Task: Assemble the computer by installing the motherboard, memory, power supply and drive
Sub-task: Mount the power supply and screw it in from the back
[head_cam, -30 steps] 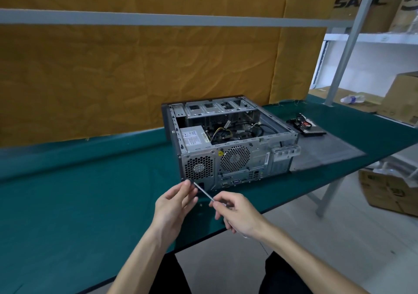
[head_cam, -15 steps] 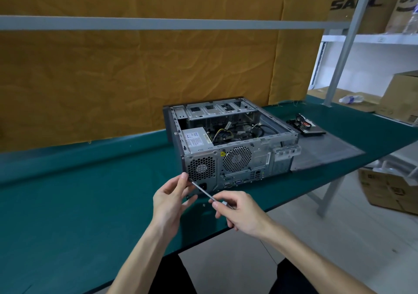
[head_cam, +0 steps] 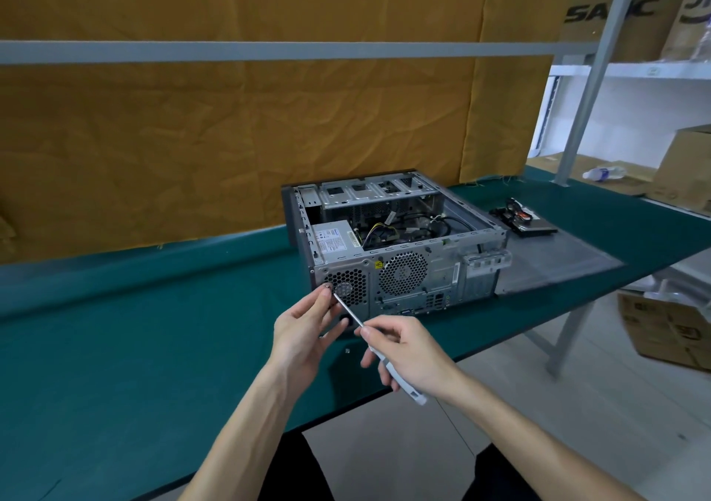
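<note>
An open grey computer case [head_cam: 442,273] lies on the green table, rear panel toward me. The power supply [head_cam: 332,244] sits inside at the near left, with cables beside it. My right hand [head_cam: 409,350] grips a white-handled screwdriver [head_cam: 358,321] whose shaft points up-left at the case's rear left corner. My left hand [head_cam: 307,327] pinches a small screw [head_cam: 327,286] at the screwdriver's tip, in front of the power supply's fan grille. A drive [head_cam: 533,227] with cables on top lies on the table to the right of the case.
The case's grey side panel [head_cam: 554,265] lies flat on the table [head_cam: 134,346] to the right. One tiny screw [head_cam: 347,351] lies on the cloth below my hands. Cardboard boxes [head_cam: 669,331] stand on the floor and shelves at right. A metal post [head_cam: 588,88] rises behind.
Both hands have risen slightly, carrying the screwdriver tip and the pinched screw up from the case's lower left corner to the level of the fan grille.
</note>
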